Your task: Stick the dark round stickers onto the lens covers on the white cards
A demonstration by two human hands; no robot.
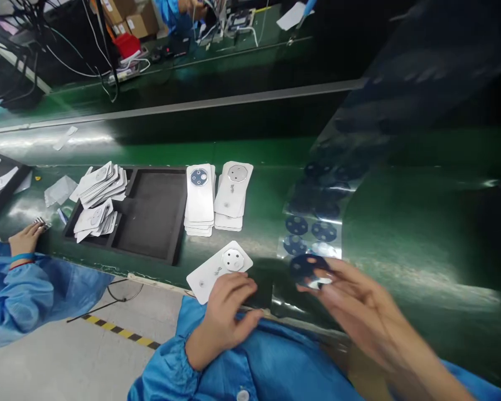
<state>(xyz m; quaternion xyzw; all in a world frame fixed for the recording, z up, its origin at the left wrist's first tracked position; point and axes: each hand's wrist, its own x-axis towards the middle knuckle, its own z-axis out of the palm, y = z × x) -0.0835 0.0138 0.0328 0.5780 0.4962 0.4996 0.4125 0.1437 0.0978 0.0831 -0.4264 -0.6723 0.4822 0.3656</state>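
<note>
A white card [219, 273] is marked with a round gray spot [232, 259]. A round disc [307, 269] is colored dark blue, with some pale gray. A green belt [401, 267] is streaked with white shine. A tray [150, 211] is colored black. Blue sleeves [167, 373] are worn. Yellow and black stripes [121, 332] are painted on a pale gray floor [67, 362].

A foam tray [150, 214] lay on the conveyor belt [254, 150], left of stacked cards [219, 195], with a film sheet [313, 223] further right.

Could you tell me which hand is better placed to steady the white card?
Left, probably: the left hand touches the white card, while the right hand holds a dark disc.
</note>
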